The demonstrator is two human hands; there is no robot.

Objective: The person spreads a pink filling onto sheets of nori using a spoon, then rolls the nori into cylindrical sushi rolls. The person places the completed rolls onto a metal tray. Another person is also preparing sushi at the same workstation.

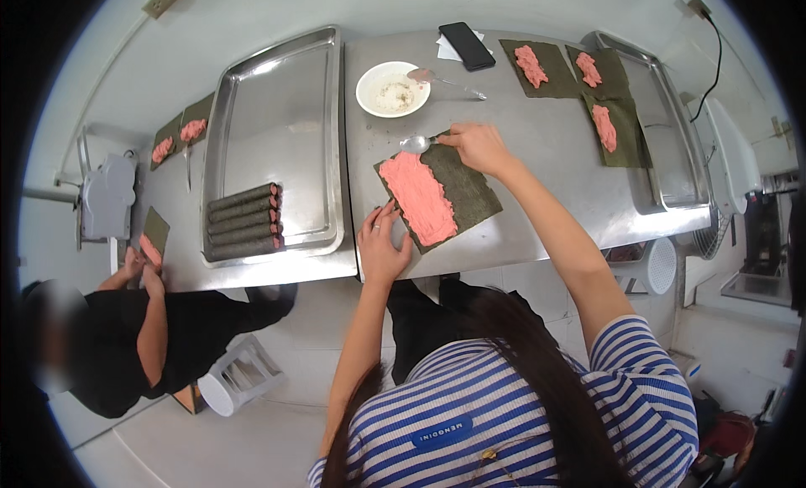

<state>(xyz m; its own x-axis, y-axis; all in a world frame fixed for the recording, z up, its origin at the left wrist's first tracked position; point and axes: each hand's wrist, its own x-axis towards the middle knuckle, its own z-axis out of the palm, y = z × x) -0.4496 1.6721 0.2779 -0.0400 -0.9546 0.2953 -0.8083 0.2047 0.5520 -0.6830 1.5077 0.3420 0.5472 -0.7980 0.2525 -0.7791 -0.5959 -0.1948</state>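
Note:
A dark green seaweed sheet (pixel 472 186) lies on the steel table in front of me. Pink meat paste (pixel 420 201) is spread over its left half. My right hand (pixel 480 148) is closed around the handle of a metal spoon (pixel 416 144), whose bowl is at the paste's far edge. At the sheet's near left edge rests my left hand (pixel 383 243), fingers apart, a ring on one finger. Just beyond the sheet stands a white bowl (pixel 364 97) with pale, specked contents; a second utensil (pixel 449 83) with paste on it lies across its rim.
A steel tray (pixel 277 152) to the left holds several seaweed rolls (pixel 243 223). At far right, more seaweed sheets (pixel 628 139) carry paste lumps, partly over another tray (pixel 676 144). A phone (pixel 467 45) lies at the back. On the left, a co-worker's hands (pixel 141 268) handle a sheet.

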